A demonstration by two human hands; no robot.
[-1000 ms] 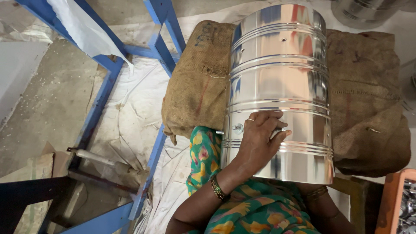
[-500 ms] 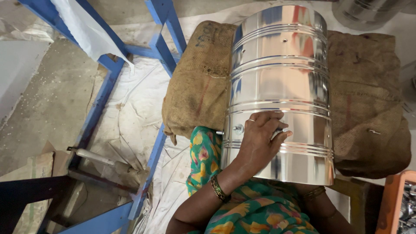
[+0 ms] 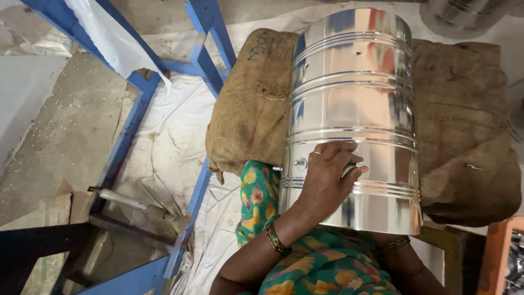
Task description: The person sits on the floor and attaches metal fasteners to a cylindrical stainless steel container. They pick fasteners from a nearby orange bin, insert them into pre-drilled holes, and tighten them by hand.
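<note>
Left hand (image 3: 327, 175) clenched on small fitting against steel drum (image 3: 352, 114); right hand hidden, cannot tell; drum could roll off burlap sack (image 3: 245, 104).

Dusty grey concrete floor (image 3: 49, 136); blue metal frame (image 3: 128, 131); crumpled white sheeting (image 3: 169, 136); burlap sack (image 3: 464, 136)

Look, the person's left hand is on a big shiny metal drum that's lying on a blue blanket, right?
Almost. The left hand does rest on the big shiny metal drum, but the drum lies on a brown burlap sack, not a blue blanket. The only blue nearby is the metal frame on the floor beside it. The head view shows this.
</note>
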